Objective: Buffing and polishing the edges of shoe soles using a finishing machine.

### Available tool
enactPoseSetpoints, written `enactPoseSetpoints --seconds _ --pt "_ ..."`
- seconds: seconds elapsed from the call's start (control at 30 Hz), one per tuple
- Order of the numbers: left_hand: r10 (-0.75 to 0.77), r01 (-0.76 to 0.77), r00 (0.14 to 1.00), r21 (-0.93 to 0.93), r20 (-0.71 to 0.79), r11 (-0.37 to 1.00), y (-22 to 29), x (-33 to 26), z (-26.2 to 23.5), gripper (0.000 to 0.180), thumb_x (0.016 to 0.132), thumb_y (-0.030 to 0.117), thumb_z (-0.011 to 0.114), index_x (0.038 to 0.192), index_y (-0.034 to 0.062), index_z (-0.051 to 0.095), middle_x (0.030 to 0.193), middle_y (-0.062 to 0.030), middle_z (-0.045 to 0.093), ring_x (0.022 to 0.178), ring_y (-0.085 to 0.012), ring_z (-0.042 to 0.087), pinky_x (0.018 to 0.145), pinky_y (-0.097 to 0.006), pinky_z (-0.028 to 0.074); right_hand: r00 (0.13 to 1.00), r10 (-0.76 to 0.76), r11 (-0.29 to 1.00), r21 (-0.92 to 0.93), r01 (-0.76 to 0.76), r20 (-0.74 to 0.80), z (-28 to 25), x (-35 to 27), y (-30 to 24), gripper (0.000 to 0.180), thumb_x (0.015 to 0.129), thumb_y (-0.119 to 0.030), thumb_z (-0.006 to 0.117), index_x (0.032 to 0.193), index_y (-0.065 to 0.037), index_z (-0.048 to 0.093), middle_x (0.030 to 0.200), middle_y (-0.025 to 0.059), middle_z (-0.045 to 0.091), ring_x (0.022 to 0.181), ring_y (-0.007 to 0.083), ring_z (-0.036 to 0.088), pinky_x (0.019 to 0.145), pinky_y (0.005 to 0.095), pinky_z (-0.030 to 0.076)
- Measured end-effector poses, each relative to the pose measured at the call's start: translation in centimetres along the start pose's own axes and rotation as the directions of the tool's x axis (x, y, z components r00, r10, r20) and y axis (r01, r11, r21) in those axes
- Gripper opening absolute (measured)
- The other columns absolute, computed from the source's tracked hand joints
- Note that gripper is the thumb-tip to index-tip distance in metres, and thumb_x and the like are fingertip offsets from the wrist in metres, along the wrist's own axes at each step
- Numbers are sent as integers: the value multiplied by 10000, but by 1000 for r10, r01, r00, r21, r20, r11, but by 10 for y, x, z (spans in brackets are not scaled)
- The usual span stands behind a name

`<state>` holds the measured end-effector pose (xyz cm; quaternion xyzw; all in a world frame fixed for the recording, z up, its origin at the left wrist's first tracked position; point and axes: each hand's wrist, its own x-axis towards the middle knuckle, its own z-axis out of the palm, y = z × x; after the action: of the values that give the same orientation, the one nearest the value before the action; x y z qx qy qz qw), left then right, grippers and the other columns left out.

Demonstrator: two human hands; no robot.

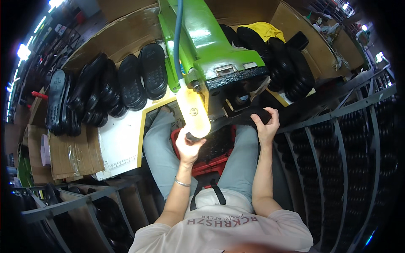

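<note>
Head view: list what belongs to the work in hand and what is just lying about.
In use, or likely so:
- dark sole-like piece at the right fingers
- green machine
- lit lamp
- stacked black soles, probably

Apparently just lying about:
- yellow cloth behind the soles on the right
- red object at far left

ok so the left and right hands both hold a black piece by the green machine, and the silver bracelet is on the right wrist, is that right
Not quite: the head view shows the silver bracelet on the left wrist. The left hand and right hand do hold a black piece by the green machine.
</note>
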<state>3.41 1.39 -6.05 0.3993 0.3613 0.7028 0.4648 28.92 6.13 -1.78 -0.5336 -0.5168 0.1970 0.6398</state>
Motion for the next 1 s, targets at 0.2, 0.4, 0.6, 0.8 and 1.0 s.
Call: enactPoseSetpoints --seconds 0.2,0.4,0.6,0.8,1.0 --pt "18 -21 1000 -409 -13 912 53 -5 -42 475 764 -60 717 1187 10 513 1129 -162 609 1054 -368 611 847 -651 524 982 -77 990 130 55 175 43 -24 -25 469 622 -88 867 981 -16 574 954 71 524 893 191 539 808 309 448" --pt "375 -371 927 166 12 913 141 -6 -117 433 688 143 850 961 23 536 922 -140 641 921 -328 640 841 -422 513 931 29 976 191 -105 363 101 -90 1 549 653 -81 834 1109 -12 537 1074 83 551 975 199 546 852 313 444" --pt "765 -772 608 383 213 507 162 64 -82 205 808 88 705 945 48 558 964 -172 666 1009 -400 621 950 -519 473 826 188 915 210 -344 532 113 -124 23 350 763 19 746 1074 30 584 1042 88 580 933 147 607 807 276 496" --pt "555 -590 779 641 292 491 64 185 -86 259 667 -111 663 876 6 565 1096 -167 650 1243 -387 505 1013 -473 429 768 369 839 168 -517 524 105 -128 25 287 826 -25 713 1093 -17 609 962 43 637 888 108 619 802 228 503" --pt "278 -372 925 758 258 535 84 176 -76 477 662 8 762 1108 64 600 1345 -158 512 1381 -350 337 1105 -440 340 768 429 823 144 -549 476 84 -131 55 213 851 -34 686 1049 -11 613 868 30 647 775 89 621 698 237 524"
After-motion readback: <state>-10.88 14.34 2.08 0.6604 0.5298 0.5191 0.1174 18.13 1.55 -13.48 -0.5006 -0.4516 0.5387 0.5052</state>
